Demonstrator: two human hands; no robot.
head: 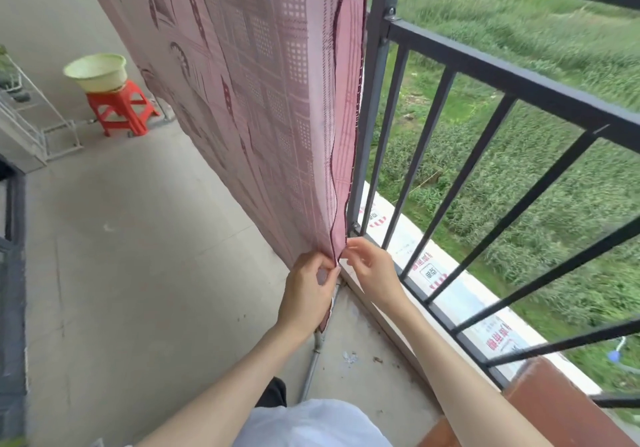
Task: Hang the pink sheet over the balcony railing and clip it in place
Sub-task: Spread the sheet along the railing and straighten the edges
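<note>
Both hands at pink sheet (242, 83) bottom corner beside railing (485, 69); left hand (308, 290) fingers, right hand (372, 264) fingers pinching its hem

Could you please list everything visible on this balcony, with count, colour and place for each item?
Pink sheet: one, pink with dark maroon pattern, hanging along the railing, lower corner near the floor.
Balcony railing: one, dark grey metal bars, right side, grass beyond it.
Basin: one, pale green, on the stool at far left.
Stool: one, red plastic, on the floor at far left.
Rack: one, white wire, left edge.
Pipe: one, grey, along the floor below the sheet corner.
Ledge: one, white with red print, outside the bars.
Clips: none visible.
Left hand: pinches the sheet's lower corner.
Right hand: fingertips pinch the sheet's edge beside it.
</note>
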